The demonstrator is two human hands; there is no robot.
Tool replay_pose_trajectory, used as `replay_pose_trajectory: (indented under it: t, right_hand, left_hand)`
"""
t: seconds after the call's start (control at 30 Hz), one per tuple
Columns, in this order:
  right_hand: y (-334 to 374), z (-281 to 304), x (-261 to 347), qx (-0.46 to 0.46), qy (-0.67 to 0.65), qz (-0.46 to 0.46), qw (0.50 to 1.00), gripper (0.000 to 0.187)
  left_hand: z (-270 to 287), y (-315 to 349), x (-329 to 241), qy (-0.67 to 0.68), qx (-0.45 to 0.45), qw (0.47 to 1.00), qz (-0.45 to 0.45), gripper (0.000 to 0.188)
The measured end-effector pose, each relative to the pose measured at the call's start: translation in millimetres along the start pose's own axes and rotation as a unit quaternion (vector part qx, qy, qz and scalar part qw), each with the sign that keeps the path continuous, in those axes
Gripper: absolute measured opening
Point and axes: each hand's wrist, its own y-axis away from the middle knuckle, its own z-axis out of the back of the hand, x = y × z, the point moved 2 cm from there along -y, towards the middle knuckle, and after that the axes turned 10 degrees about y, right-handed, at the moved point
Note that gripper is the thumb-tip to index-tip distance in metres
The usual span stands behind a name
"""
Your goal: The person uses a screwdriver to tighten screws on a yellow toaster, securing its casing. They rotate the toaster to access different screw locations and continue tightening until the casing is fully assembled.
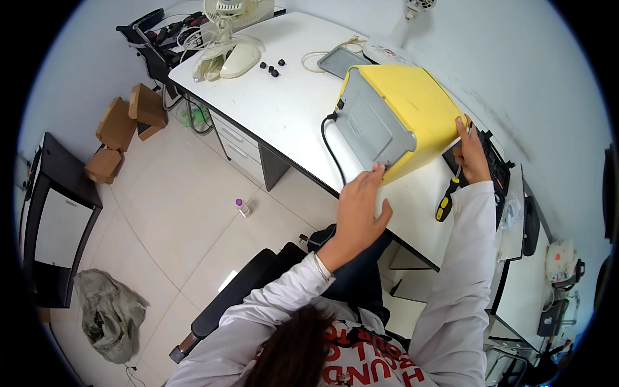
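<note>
A box-shaped yellow appliance [412, 97] stands on the white table, its grey panel [374, 122] facing left. A black power cord [327, 138] runs from that panel over the table's edge. My left hand [362, 209] has its fingers stretched out, the tips touching the panel's lower near corner, the thumb apart. At the right side, my right hand [472, 153] grips the yellow case's edge with bent fingers. Beside my right wrist is a black-and-yellow screwdriver [445, 201], its shaft pointing toward that hand.
Several small black parts [274, 68] lie near a fan [233, 55] at the far left. Behind the appliance is a grey tray [342, 61]. A black tool case [496, 164] sits at the right by the wall. Cardboard boxes [116, 126] and a purple-capped bottle [242, 207] are on the floor.
</note>
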Motion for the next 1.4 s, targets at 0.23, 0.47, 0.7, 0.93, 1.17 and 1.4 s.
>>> replay_pose_trajectory:
  t: [0.23,0.47,0.7,0.93,1.17,1.4]
  right_hand:
    - [-31.4,8.4,-3.7,0.027,-0.058,-0.035,0.997,0.065]
    - [-54.4,15.6,-16.4,0.004,-0.046,-0.028,0.999,0.057]
    - [-62.8,27.0,-25.6,-0.036,-0.059,-0.021,0.997,0.06]
    - [-14.3,60.7,-25.6,-0.105,-0.106,-0.022,0.989,0.057]
    - [60.1,39.0,-0.3,-0.089,-0.132,0.028,0.987,0.049]
    - [124.1,34.0,22.5,-0.059,-0.103,0.075,0.99,0.048]
  left_hand:
    - [-22.0,4.6,-7.8,0.004,0.049,0.999,-0.017,0.068]
    - [-43.1,3.8,-11.5,0.025,0.113,0.993,-0.025,0.074]
    - [-9.2,-17.9,-1.4,0.078,0.195,0.978,0.002,0.064]
    - [109.1,-70.3,58.4,0.151,-0.188,0.968,0.073,0.011]
    - [158.4,-173.6,190.3,-0.154,-0.194,0.969,0.011,0.032]
    - [150.9,-227.7,255.1,-0.369,-0.096,0.916,0.123,0.033]
